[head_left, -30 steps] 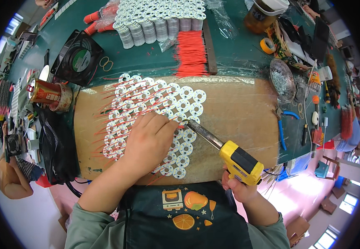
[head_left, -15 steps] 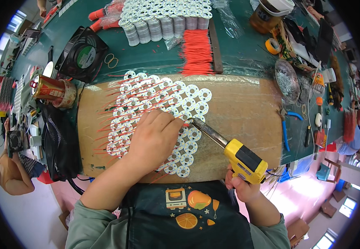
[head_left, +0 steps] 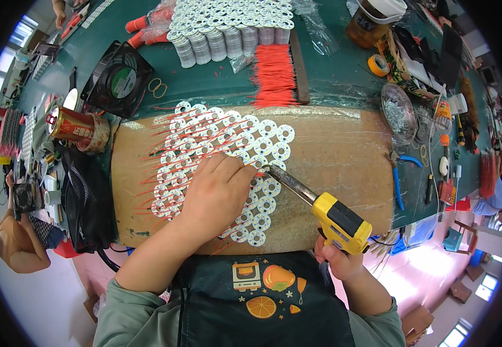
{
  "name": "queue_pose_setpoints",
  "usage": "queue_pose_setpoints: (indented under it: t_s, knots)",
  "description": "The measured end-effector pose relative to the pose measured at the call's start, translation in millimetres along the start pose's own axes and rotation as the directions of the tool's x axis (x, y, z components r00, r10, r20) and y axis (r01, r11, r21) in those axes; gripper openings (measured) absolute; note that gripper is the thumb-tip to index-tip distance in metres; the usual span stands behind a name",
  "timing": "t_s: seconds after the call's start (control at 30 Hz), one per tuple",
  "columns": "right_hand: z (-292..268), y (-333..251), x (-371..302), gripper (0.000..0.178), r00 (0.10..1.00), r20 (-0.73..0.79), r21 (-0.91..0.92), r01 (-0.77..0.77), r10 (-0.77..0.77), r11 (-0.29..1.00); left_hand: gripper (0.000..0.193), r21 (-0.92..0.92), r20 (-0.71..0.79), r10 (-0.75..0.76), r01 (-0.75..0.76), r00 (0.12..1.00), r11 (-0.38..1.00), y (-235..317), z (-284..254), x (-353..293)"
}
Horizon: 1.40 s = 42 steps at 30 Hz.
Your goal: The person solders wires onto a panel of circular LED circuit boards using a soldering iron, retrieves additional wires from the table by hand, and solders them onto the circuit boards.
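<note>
My right hand (head_left: 339, 257) grips a yellow and black soldering gun (head_left: 341, 222) by its handle. Its metal tip points to the upper left and meets one of the round white LED boards (head_left: 265, 144), close to my left fingertips. My left hand (head_left: 219, 188) rests over the boards with fingers closed in a pinch; a short red end of a wire shows at the fingertips, and the rest is hidden under the hand. The boards are ring-shaped and lie in slanting rows on a brown work board (head_left: 337, 150). Thin red wires (head_left: 161, 147) stretch across the left rows.
Stacked LED boards (head_left: 227, 40) and a bundle of red wires (head_left: 275, 75) stand at the back. A black fan (head_left: 118, 78) and a can (head_left: 70, 124) are at left. At right lie a metal dish (head_left: 399, 113), blue pliers (head_left: 398, 179) and a tape roll (head_left: 379, 65). Another person (head_left: 22, 243) sits far left.
The view has shifted very slightly. Both hands and the soldering gun keep nearly the same place over the boards.
</note>
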State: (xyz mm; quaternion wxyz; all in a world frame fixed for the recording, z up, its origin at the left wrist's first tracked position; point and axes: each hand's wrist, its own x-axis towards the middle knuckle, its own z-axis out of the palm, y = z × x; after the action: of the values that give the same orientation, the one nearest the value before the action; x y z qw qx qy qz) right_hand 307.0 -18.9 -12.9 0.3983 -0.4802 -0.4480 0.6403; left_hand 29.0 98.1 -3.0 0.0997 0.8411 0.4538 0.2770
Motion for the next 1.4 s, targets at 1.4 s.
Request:
queue_pose_setpoints:
  t_s: [1.4]
  knots:
    - [10, -20, 37, 0.043, 0.996, -0.088, 0.007, -0.018, 0.019, 1.0, 0.018, 0.088, -0.012, -0.007, 0.009, 1.0, 0.996, -17, 8, 31]
